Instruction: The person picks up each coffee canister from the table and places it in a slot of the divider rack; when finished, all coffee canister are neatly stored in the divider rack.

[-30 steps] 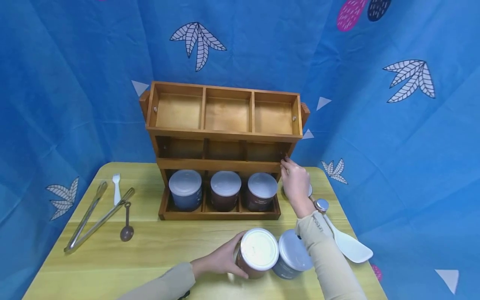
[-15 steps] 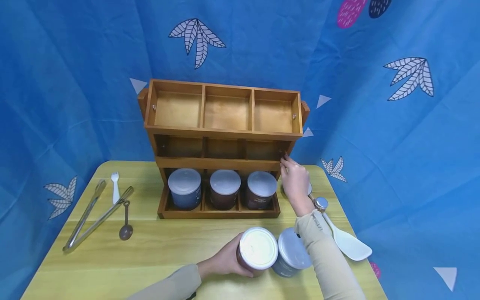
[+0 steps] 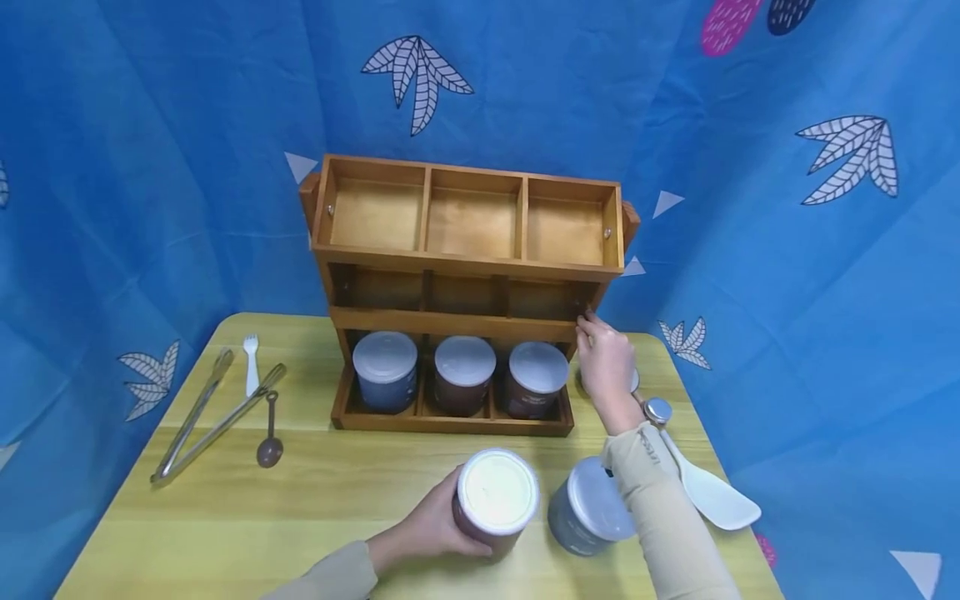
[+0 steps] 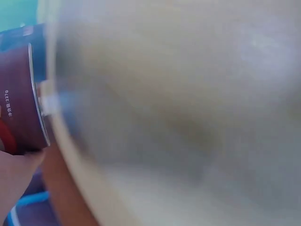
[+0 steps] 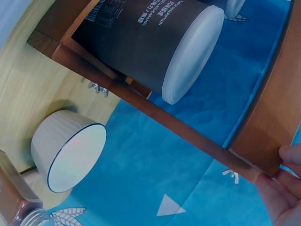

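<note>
My left hand [image 3: 426, 525] grips a brown canister [image 3: 498, 493] with a white lid near the front of the table. Whether its base touches the tabletop I cannot tell. Just right of it stands a dark blue-grey canister [image 3: 588, 510] with a pale lid, partly behind my right sleeve. A three-tier wooden rack [image 3: 453, 322] stands at the back. My right hand [image 3: 606, 367] pinches the right end of its middle tier, fingers [image 5: 273, 193] on the wood in the right wrist view. One blue canister [image 3: 386, 372] and two dark brown canisters [image 3: 537, 379] fill the bottom tier.
On the left lie metal tongs [image 3: 202, 425], a white fork [image 3: 251, 364] and a brown measuring spoon [image 3: 270, 433]. Behind my right hand is a white bowl [image 5: 70, 150]. A small metal-lidded jar [image 3: 657, 410] and a white spatula [image 3: 716, 496] lie along the right edge.
My left hand has closed around the brown canister and drawn it left, opening a gap from the blue-grey canister. My right hand stays on the rack. The head view has shifted slightly.
</note>
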Demonstrator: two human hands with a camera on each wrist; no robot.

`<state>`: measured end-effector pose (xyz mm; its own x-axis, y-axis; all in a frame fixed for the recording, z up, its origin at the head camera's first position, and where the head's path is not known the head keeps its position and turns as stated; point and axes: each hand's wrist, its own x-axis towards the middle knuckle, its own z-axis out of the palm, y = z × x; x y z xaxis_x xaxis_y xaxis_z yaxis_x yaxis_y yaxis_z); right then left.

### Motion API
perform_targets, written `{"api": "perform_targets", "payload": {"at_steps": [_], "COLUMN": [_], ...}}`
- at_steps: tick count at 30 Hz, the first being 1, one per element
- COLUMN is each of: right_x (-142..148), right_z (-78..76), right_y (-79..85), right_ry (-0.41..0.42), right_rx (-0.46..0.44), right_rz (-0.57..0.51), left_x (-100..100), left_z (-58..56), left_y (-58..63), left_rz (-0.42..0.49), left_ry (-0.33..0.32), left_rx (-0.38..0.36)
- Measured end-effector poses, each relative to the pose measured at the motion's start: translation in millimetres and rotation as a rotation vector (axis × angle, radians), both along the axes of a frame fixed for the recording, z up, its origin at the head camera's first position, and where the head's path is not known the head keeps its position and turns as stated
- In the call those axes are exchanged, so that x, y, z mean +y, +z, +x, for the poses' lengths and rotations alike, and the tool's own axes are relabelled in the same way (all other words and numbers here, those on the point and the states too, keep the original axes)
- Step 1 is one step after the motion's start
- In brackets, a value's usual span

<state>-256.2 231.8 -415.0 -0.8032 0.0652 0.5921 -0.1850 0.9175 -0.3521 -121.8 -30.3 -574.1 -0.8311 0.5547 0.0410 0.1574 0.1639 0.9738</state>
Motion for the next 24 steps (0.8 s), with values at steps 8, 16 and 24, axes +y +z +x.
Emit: {"api": "perform_targets", "payload": {"at_steps": [8, 16, 24], "right_x": [0.5, -0.8, -1.4], "right_z": [-2.4, -1.9, -2.6], "right_y": [-0.1, -1.6, -2.1], "right_ry": [0.003, 0.008, 0.018], "right_rx": [0.012, 0.013, -0.003], "right_rz": [-0.001, -0.009, -0.024], "left_x": [-43.3, -91.5, -117.1], "left_z": [-4.7, -27.9, -70.2], "left_y": [79.2, 190.4, 293.5], "left_rz": [-0.001, -0.024, 0.012], "left_ry": [0.127, 0.261, 0.404], "left_rx": [0.038, 0.252, 0.315]}}
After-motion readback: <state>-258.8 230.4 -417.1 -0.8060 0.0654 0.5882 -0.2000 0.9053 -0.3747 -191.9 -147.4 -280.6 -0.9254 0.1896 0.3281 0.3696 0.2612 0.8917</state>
